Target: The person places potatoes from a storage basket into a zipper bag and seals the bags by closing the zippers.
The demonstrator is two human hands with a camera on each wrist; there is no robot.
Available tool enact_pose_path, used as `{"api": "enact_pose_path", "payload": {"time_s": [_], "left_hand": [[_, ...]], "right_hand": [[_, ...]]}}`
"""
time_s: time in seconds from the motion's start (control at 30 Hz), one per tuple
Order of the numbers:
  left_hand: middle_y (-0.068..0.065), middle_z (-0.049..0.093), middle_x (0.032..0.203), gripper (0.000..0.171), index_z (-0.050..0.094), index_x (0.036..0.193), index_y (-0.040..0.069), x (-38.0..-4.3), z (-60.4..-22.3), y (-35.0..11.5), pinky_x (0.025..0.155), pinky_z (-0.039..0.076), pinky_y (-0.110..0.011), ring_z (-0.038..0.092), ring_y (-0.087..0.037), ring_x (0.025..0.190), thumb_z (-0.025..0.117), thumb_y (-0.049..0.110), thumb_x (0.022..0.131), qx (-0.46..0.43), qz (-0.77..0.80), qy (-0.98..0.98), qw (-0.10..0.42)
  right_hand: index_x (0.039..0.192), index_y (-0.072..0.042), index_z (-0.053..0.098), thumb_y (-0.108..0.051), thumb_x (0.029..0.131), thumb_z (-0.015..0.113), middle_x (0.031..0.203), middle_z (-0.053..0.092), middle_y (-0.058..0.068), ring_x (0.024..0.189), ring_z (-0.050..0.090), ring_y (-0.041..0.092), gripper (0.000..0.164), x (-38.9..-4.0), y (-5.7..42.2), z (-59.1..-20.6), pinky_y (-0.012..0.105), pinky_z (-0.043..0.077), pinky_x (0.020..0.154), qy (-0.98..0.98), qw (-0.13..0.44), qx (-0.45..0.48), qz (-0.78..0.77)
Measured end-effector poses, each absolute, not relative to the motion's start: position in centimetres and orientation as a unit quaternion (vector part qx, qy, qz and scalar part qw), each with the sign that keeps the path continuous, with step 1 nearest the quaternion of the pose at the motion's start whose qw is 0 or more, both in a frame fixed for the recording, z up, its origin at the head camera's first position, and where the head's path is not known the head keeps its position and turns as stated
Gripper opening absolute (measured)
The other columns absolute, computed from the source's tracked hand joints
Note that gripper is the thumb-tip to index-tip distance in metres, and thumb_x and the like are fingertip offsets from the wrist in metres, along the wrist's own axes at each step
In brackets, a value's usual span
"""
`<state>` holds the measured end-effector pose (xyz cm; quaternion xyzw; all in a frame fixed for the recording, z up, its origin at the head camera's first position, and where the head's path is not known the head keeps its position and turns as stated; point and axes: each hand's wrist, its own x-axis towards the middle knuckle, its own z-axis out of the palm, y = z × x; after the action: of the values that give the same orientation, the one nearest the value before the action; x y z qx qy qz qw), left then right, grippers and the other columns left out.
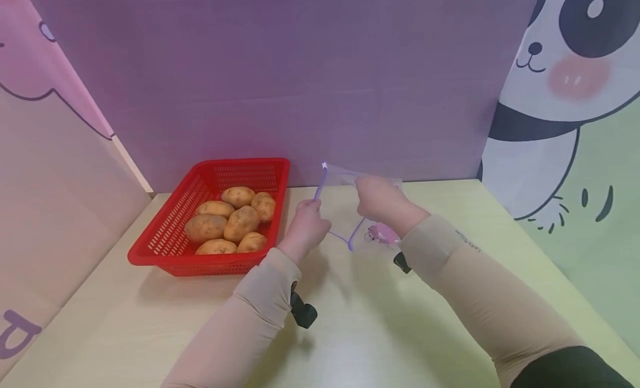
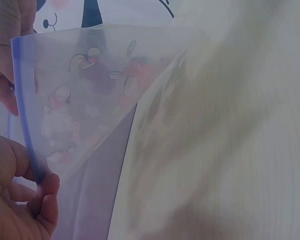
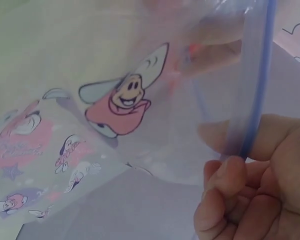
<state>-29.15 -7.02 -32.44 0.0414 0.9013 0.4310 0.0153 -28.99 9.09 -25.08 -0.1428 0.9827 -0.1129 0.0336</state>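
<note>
A clear zip bag (image 1: 381, 233) with blue-purple zip edges and cartoon prints is held up above the table, its mouth spread apart. My left hand (image 1: 306, 227) pinches one zip edge between thumb and fingers. On the other edge, my right hand (image 1: 381, 200) grips the bag with curled fingers. The right wrist view shows the right hand (image 3: 260, 185) with its thumb and fingers closed about the blue strip. In the left wrist view the left hand (image 2: 17, 187) pinches the strip at a lower point. Nothing shows inside the bag.
Left of the hands, a red plastic basket (image 1: 195, 260) holds several potatoes (image 1: 242, 224). It stands on a pale wooden table (image 1: 350, 343). Behind the table rises a purple backdrop (image 1: 300, 71), with cartoon-printed panels at both sides.
</note>
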Motion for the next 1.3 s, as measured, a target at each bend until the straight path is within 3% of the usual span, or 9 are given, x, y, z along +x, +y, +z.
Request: {"api": "enact_pose_path", "payload": {"time_s": [0.13, 0.27, 0.53, 0.67, 0.83, 0.97, 1.07, 1.2, 1.3], "left_hand": [[-0.017, 0.028, 0.151, 0.061, 0.035, 0.146, -0.001, -29.1, -32.4, -7.0, 0.104, 0.039, -0.047, 0.038, -0.035, 0.133, 0.057, 0.008, 0.09, 0.041, 0.441, 0.896, 0.025], [-0.016, 0.028, 0.151, 0.062, 0.035, 0.146, -0.001, -29.2, -32.5, -7.1, 0.106, 0.037, -0.047, 0.037, -0.035, 0.135, 0.058, 0.008, 0.09, 0.044, 0.444, 0.894, 0.028], [-0.015, 0.027, 0.152, 0.062, 0.034, 0.147, 0.0, -29.1, -32.4, -7.1, 0.105, 0.038, -0.047, 0.037, -0.035, 0.134, 0.058, 0.008, 0.09, 0.044, 0.457, 0.888, 0.039], [-0.015, 0.026, 0.152, 0.063, 0.033, 0.148, 0.0, -29.1, -32.4, -7.1, 0.106, 0.037, -0.047, 0.037, -0.034, 0.133, 0.058, 0.009, 0.091, 0.042, 0.462, 0.885, 0.043], [-0.014, 0.026, 0.152, 0.064, 0.033, 0.148, 0.001, -29.1, -32.4, -7.1, 0.104, 0.039, -0.047, 0.038, -0.034, 0.133, 0.059, 0.009, 0.09, 0.039, 0.46, 0.886, 0.045], [-0.015, 0.026, 0.152, 0.064, 0.033, 0.147, 0.0, -29.2, -32.5, -7.1, 0.105, 0.038, -0.047, 0.038, -0.035, 0.133, 0.059, 0.009, 0.09, 0.045, 0.455, 0.889, 0.043], [-0.016, 0.027, 0.152, 0.063, 0.034, 0.147, -0.001, -29.1, -32.5, -7.2, 0.105, 0.037, -0.048, 0.037, -0.035, 0.133, 0.059, 0.008, 0.089, 0.048, 0.455, 0.888, 0.041], [-0.017, 0.027, 0.151, 0.063, 0.034, 0.146, -0.002, -29.1, -32.5, -7.3, 0.106, 0.036, -0.048, 0.037, -0.036, 0.133, 0.059, 0.008, 0.089, 0.052, 0.455, 0.888, 0.039], [-0.016, 0.028, 0.15, 0.064, 0.034, 0.147, 0.0, -29.1, -32.6, -7.3, 0.103, 0.041, -0.046, 0.04, -0.035, 0.13, 0.06, 0.01, 0.089, 0.048, 0.459, 0.886, 0.046]], "right_hand": [[0.143, 0.003, 0.039, 0.005, 0.084, 0.057, 0.14, 0.048, 0.02, 0.122, 0.051, 0.032, 0.061, -29.2, 9.0, -25.3, 0.041, 0.045, 0.098, 0.98, 0.038, -0.157, -0.115], [0.147, 0.003, 0.032, 0.007, 0.086, 0.055, 0.146, 0.041, 0.02, 0.127, 0.047, 0.032, 0.066, -29.2, 8.9, -25.6, 0.04, 0.044, 0.098, 0.979, 0.041, -0.16, -0.121], [0.151, -0.007, 0.026, 0.007, 0.089, 0.046, 0.151, 0.036, 0.013, 0.092, 0.056, 0.025, 0.067, -28.9, 9.1, -25.9, 0.027, 0.043, 0.056, 0.976, 0.04, -0.161, -0.141], [0.152, -0.007, 0.025, 0.006, 0.09, 0.045, 0.151, 0.036, 0.013, 0.095, 0.055, 0.024, 0.067, -28.8, 9.0, -26.0, 0.025, 0.04, 0.055, 0.977, 0.035, -0.159, -0.136], [0.154, -0.013, 0.022, 0.007, 0.09, 0.042, 0.148, 0.04, 0.014, 0.071, 0.047, 0.02, 0.069, -28.8, 8.9, -26.2, 0.025, 0.037, 0.053, 0.976, 0.037, -0.152, -0.151], [0.151, -0.016, 0.032, 0.007, 0.089, 0.041, 0.145, 0.044, 0.016, 0.096, 0.058, 0.027, 0.066, -28.8, 8.9, -26.4, 0.029, 0.041, 0.057, 0.978, 0.022, -0.152, -0.144], [0.147, -0.012, 0.04, 0.005, 0.09, 0.043, 0.142, 0.046, 0.02, 0.123, 0.049, 0.033, 0.059, -28.8, 9.0, -26.4, 0.034, 0.049, 0.072, 0.981, 0.008, -0.148, -0.122], [0.146, -0.003, 0.038, 0.003, 0.092, 0.045, 0.139, 0.046, 0.023, 0.125, 0.048, 0.035, 0.055, -28.9, 8.9, -26.4, 0.041, 0.05, 0.089, 0.986, 0.003, -0.14, -0.095], [0.148, -0.001, 0.032, 0.002, 0.092, 0.045, 0.143, 0.041, 0.024, 0.122, 0.051, 0.032, 0.057, -29.0, 8.8, -26.5, 0.04, 0.051, 0.086, 0.987, 0.011, -0.134, -0.091]]}}
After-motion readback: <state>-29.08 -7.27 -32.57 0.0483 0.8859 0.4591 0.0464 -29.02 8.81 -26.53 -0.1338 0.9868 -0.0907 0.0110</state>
